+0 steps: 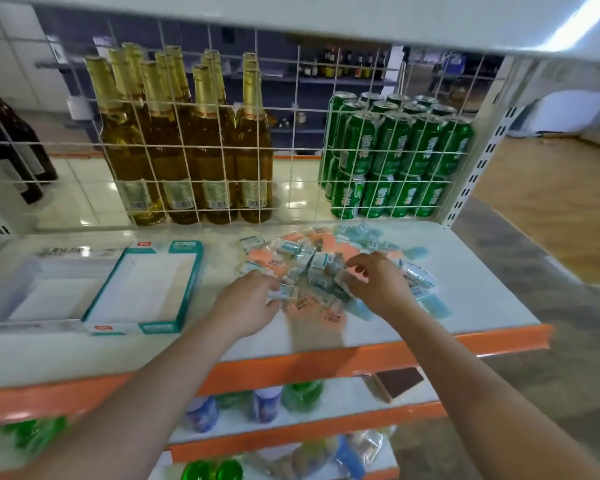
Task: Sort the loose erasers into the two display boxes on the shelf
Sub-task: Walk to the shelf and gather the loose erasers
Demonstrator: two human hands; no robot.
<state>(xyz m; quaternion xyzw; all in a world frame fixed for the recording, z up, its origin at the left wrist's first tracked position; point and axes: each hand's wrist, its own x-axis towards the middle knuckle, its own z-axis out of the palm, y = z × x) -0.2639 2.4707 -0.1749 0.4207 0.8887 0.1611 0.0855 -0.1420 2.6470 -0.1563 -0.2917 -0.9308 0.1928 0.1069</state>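
A heap of loose wrapped erasers (329, 251), pink, blue and white, lies on the white shelf (482, 296) right of centre. Two open display boxes stand at the left: a teal-edged box (187, 289) and a pale grey box (32, 271) beside it; both look empty inside. My left hand (253, 303) is at the heap's near left edge, its fingers curled round a white eraser (284, 292). My right hand (378, 282) is over the heap's middle, pinching a pink eraser (355, 270).
A white wire grid (291, 161) backs the shelf; behind it stand golden bottles (187, 150) and green cans (395, 157). An orange rim (326, 362) marks the shelf's front edge. Lower shelves hold bottles and a brown box (399, 381).
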